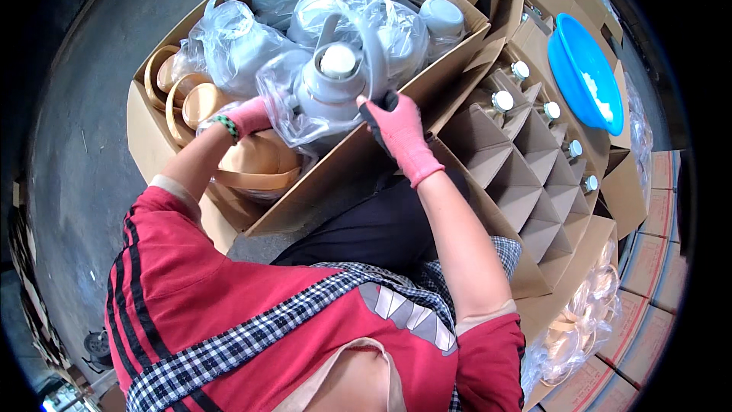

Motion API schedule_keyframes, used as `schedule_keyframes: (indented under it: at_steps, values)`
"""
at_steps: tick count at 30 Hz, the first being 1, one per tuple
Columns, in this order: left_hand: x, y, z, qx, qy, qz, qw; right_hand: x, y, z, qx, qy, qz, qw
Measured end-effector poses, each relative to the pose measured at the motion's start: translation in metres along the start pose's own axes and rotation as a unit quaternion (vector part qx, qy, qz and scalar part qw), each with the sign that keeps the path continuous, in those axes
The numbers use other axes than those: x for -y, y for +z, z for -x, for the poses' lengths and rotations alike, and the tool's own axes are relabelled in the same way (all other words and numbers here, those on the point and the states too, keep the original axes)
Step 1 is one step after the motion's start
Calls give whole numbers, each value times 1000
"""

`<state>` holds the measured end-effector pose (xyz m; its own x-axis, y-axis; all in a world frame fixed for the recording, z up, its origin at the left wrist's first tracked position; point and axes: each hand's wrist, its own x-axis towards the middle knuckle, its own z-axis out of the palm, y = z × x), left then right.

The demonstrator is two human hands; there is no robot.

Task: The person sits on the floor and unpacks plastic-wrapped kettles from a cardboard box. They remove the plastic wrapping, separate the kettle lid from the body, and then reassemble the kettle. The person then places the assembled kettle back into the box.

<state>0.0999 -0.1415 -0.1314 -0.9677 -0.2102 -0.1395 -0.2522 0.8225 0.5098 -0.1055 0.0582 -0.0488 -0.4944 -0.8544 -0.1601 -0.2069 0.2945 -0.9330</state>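
My pink-gloved right hand grips the grey jug at its right side. My left hand is at the clear plastic bag around it, fingers hidden, so I cannot tell whether they clasp anything. The jug is at the near wall of a cardboard box, among other bagged jugs, tan jugs to the left. Rightward, a divided carton holds bottles beside a blue basin
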Motion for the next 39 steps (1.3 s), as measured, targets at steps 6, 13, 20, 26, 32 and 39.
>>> schedule_keyframes:
  at_steps: [6, 13, 20, 26, 32, 39]
  values:
    - [-55, -8, -7, 138, -120, 170, 968, -10, 0, 26, -20, -94, 23, 995]
    - [-109, -54, 1, -43, -212, 27, 976, -69, -125, 101, -109, 61, 350, 928]
    - [-128, -59, -51, -162, -90, 151, 971, -186, -134, 142, 205, 146, 421, 872]
    - [-148, -8, -74, -93, 41, 120, 988, -223, -112, 104, 378, -80, 603, 698]
    - [-155, 5, -51, -272, 55, 43, 960, -214, -104, 114, 327, -21, 597, 733]
    - [-106, 12, -32, -140, 31, -18, 989, -117, -143, 166, -98, 148, 326, 929]
